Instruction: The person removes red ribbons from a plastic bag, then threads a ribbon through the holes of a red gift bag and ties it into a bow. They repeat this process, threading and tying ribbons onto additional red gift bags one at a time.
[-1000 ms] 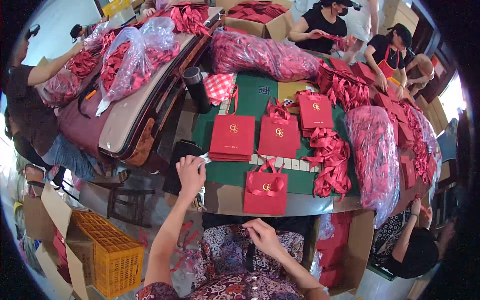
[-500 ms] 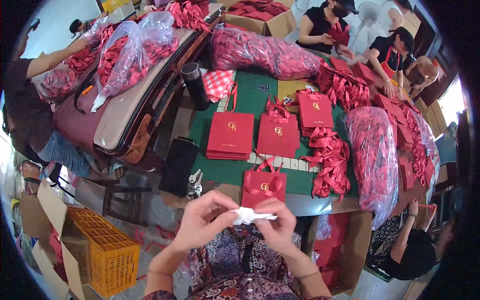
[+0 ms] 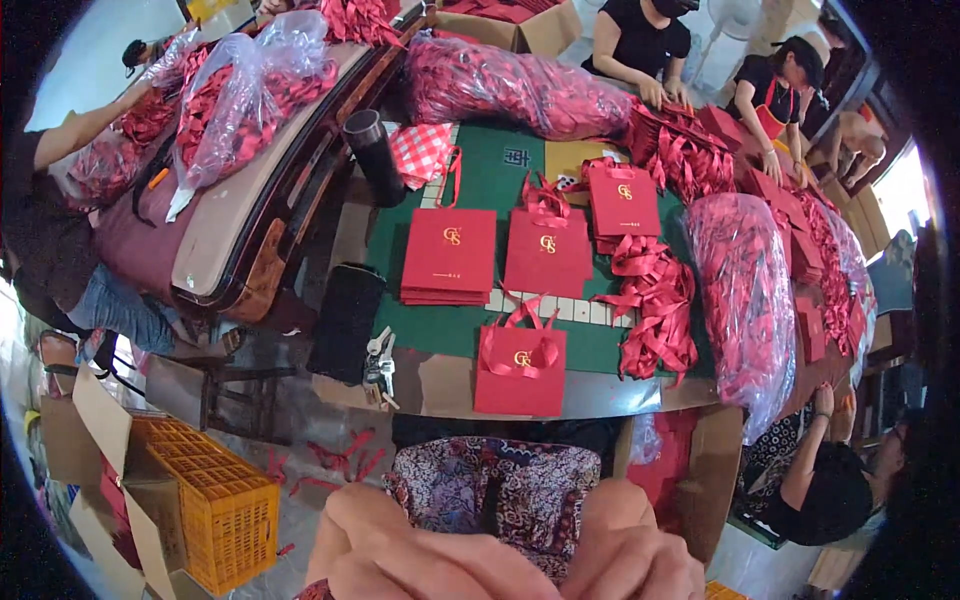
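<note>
Both of my hands are raised close to the head view at its lower edge. My left hand (image 3: 405, 555) has its fingers curled inward. My right hand (image 3: 640, 550) is beside it with bent fingers. Whatever lies between them is hidden; no white tissue shows now. Ahead of them, at the table's near edge, a red paper gift bag (image 3: 520, 388) with ribbon handles lies on the table, untouched. Beyond it are a stack of flat red bags (image 3: 447, 250) and more ribbon-handled bags (image 3: 546, 255). A heap of red ribbons (image 3: 652, 310) lies to their right.
Keys (image 3: 380, 360) and a black pouch (image 3: 346, 322) lie at the table's near left, with a dark tumbler (image 3: 372, 155) behind. Plastic sacks of red ribbon (image 3: 742, 300) edge the table. A yellow crate (image 3: 215, 490) stands on the floor. Co-workers handle red bags at far right.
My hands have come down and toward me from in front of the gift bag, which shows in full now. The white tissue they held has gone out of sight.
</note>
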Motion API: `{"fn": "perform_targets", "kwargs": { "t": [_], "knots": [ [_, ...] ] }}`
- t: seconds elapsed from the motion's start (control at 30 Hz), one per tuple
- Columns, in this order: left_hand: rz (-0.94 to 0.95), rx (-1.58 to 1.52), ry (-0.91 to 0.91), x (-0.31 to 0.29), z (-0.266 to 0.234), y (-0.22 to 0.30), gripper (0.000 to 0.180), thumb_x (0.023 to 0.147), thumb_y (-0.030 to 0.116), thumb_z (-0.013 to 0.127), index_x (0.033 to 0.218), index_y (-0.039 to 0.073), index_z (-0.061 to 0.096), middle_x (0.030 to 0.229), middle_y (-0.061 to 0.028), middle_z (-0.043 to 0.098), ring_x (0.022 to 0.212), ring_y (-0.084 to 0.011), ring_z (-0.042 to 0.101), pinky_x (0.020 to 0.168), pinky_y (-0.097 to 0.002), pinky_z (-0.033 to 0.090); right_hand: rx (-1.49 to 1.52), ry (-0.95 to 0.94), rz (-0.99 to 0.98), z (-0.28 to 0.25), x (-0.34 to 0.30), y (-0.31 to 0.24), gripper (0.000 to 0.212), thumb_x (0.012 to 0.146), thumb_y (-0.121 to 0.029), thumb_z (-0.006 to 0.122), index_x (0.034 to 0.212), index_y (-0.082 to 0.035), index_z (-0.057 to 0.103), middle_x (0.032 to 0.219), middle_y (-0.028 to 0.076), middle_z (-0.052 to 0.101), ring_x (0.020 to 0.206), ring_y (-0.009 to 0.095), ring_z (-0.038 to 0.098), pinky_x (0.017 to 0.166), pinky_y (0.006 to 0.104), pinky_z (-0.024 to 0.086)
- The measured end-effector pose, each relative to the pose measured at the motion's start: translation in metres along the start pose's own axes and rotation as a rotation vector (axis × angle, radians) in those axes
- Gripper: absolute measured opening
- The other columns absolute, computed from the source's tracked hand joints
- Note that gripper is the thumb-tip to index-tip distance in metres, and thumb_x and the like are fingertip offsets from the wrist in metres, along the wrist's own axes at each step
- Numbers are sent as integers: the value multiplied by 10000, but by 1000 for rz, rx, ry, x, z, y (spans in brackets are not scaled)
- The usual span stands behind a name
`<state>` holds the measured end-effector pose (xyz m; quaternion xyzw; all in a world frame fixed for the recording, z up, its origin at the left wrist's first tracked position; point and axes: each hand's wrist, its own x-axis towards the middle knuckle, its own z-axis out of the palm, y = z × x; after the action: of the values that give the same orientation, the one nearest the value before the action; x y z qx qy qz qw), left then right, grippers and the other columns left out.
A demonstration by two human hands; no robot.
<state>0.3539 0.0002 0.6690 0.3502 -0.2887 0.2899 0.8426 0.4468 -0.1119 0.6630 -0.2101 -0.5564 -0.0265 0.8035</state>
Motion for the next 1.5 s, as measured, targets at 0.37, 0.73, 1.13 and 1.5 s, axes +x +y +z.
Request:
{"fn": "perform_targets", "kwargs": {
  "t": [0.37, 0.73, 1.13, 1.5],
  "knots": [
    [123, 227, 24, -1, -10, 7, 63, 912, 113, 697, 871, 118, 650, 1033, -33, 722, 1026, -231, 613, 881, -343, 519, 186, 442, 474, 45, -8, -10, 441, 1059, -262, 379, 846, 0, 662, 852, 190, 696, 697, 236, 684, 661, 280, 582],
    [298, 425, -361, 16, -50, -2, 102, 907, 111, 690, 967, 119, 608, 1083, -24, 697, 1046, -228, 623, 868, -363, 522, 332, 379, -397, 40, -44, 66, 49, 943, -93, 624, 944, -54, 593, 955, 130, 692, 763, 258, 687, 621, 343, 575],
    [360, 593, -70, -5, -57, -25, 140, 904, 115, 701, 923, 99, 563, 971, -38, 682, 960, -239, 639, 857, -385, 502, 19, -147, 128, -40, -36, 53, 187, 984, -157, 567, 1140, -53, 562, 1145, 126, 658, 948, 282, 678, 726, 352, 577],
    [510, 347, 31, 12, -52, -57, 85, 932, 86, 630, 868, 90, 574, 869, -23, 666, 856, -196, 657, 783, -315, 522, 26, -153, 560, -66, -38, 55, 231, 939, -102, 602, 1166, -55, 606, 1134, 122, 671, 992, 251, 669, 785, 346, 564]
  ]
}}
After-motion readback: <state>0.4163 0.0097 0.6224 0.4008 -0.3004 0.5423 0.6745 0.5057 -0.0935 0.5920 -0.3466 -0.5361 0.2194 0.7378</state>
